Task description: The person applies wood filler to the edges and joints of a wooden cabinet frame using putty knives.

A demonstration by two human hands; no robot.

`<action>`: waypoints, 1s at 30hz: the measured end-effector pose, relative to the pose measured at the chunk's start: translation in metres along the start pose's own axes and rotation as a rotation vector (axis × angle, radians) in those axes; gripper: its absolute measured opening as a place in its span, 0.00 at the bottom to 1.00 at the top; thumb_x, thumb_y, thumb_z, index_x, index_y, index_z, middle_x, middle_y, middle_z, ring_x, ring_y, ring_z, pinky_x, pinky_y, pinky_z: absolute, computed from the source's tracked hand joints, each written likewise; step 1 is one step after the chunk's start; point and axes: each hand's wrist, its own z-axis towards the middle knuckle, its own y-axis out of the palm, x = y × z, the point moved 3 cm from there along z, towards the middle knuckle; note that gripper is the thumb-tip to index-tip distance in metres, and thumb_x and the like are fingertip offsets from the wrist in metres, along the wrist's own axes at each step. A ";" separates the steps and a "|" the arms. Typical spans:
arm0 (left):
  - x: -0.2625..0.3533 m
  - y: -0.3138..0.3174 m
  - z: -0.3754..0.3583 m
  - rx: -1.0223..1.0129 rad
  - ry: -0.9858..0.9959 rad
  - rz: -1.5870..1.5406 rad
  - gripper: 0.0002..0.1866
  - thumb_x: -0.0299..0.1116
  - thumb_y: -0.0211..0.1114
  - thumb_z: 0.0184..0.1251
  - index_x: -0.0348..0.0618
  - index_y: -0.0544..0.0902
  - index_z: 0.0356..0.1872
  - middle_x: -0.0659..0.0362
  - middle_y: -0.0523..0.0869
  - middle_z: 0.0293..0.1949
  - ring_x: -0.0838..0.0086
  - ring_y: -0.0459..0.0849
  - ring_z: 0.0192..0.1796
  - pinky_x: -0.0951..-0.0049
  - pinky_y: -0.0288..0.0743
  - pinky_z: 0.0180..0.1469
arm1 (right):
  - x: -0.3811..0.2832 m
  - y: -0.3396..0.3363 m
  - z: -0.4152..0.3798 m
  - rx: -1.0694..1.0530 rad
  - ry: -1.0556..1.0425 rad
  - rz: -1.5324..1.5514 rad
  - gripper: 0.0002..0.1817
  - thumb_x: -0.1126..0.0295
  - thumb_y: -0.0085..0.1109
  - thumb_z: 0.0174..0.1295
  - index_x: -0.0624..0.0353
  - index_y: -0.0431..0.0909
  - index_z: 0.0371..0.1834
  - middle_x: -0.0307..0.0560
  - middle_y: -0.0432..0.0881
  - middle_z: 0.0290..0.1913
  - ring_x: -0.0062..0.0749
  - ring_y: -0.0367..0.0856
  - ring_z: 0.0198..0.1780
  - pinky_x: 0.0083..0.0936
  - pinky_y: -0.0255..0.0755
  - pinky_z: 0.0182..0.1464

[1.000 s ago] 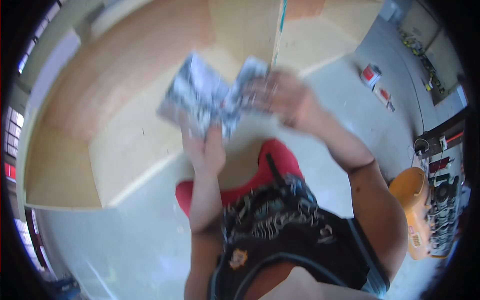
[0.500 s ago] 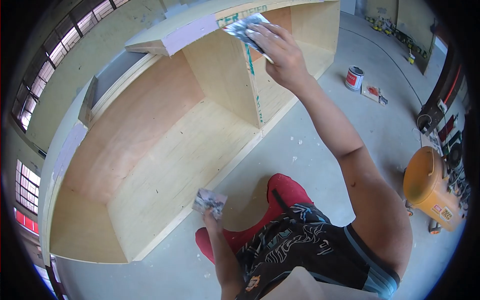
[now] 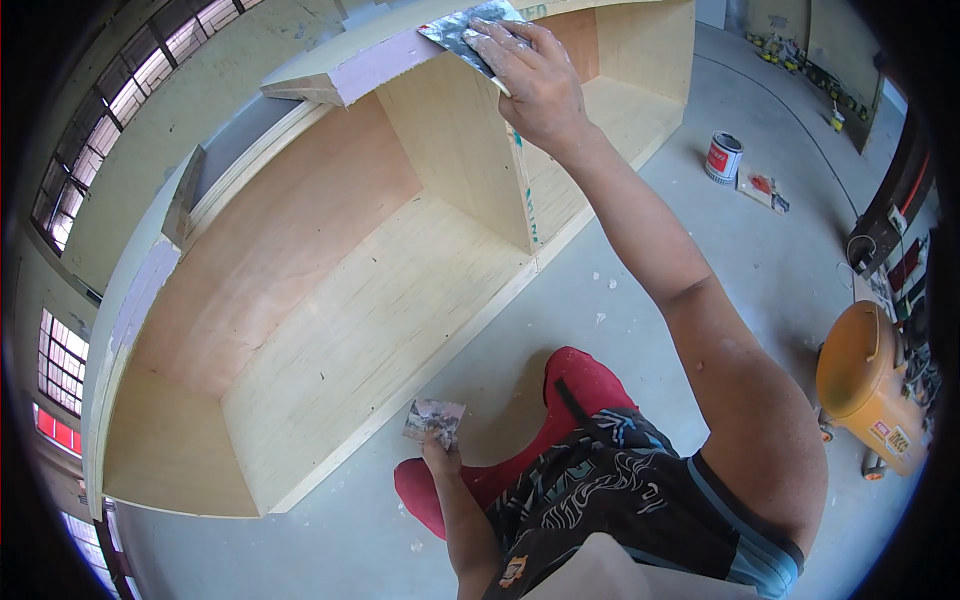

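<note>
A flat, putty-smeared metal spreader point(image 3: 460, 40) is gripped in my right hand point(image 3: 543, 90), fingers pressed on its face. It lies against the upper front edge of a pale plywood cabinet point(image 3: 340, 300), where a strip of lilac filler point(image 3: 385, 66) runs to its left. Down near the cabinet's bottom edge, my left hand point(image 3: 441, 456) is closed on a small square plate point(image 3: 432, 417) with grey and pinkish putty smears. That plate is held above the floor, apart from the cabinet. Whitish residue coats my right fingers.
A red-labelled paint can point(image 3: 724, 158) stands on the grey floor point(image 3: 640, 330) to the right, beside a stained board point(image 3: 763, 190). Farther right is a yellow wheeled machine point(image 3: 860, 370). An upright divider point(image 3: 455, 150) splits the cabinet. My red-covered feet are below it.
My right hand has slid the spreader leftward along the cabinet's upper edge, over the green lettering toward the lilac strip. My left hand and its plate have dropped slightly. The view has shifted a little.
</note>
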 end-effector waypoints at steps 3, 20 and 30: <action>0.001 0.003 -0.004 0.080 -0.005 0.036 0.15 0.27 0.56 0.52 0.39 0.75 0.43 0.60 0.82 0.36 0.72 0.83 0.35 0.74 0.78 0.34 | -0.003 0.003 -0.001 -0.001 0.018 -0.005 0.30 0.85 0.60 0.38 0.55 0.77 0.50 0.41 0.79 0.53 0.41 0.74 0.53 0.33 0.71 0.52; 0.002 0.026 -0.014 0.014 0.044 0.106 0.14 0.29 0.59 0.51 0.40 0.76 0.41 0.61 0.82 0.35 0.74 0.82 0.33 0.76 0.77 0.32 | 0.018 -0.020 -0.011 0.035 0.005 -0.016 0.25 0.83 0.59 0.38 0.53 0.78 0.45 0.37 0.82 0.48 0.38 0.76 0.49 0.34 0.71 0.47; -0.001 0.020 -0.013 -0.034 -0.021 0.001 0.14 0.28 0.57 0.52 0.39 0.76 0.42 0.60 0.82 0.36 0.72 0.83 0.35 0.74 0.77 0.34 | 0.020 -0.017 0.003 0.089 0.031 -0.016 0.24 0.82 0.60 0.39 0.53 0.78 0.44 0.36 0.82 0.49 0.37 0.76 0.48 0.34 0.72 0.47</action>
